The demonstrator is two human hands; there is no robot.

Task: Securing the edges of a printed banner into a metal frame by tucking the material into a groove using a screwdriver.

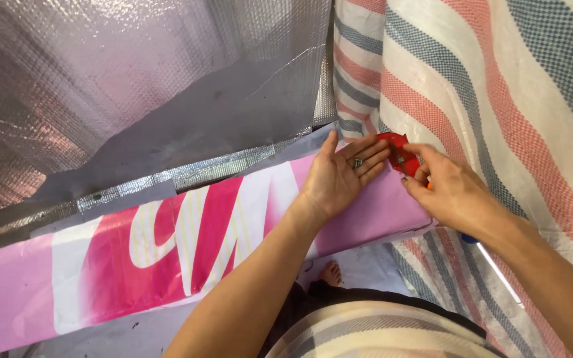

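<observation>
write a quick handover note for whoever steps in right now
Left hand: open, palm up, resting on the pink banner; a small metal piece lies in the palm.
Right hand: fingers pinching a red tool at the banner's right end.
Banner lies flat over silver foil sheet, beside the striped tarp.
Done or left: cannot tell from this view.

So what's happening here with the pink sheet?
A person's left hand lies palm-up at the end of a pink sheet, with a small metal piece resting in the palm. The right hand holds a red tool against the left fingertips. Silver foil lies behind the sheet, and a striped tarp lies to the right.
</observation>
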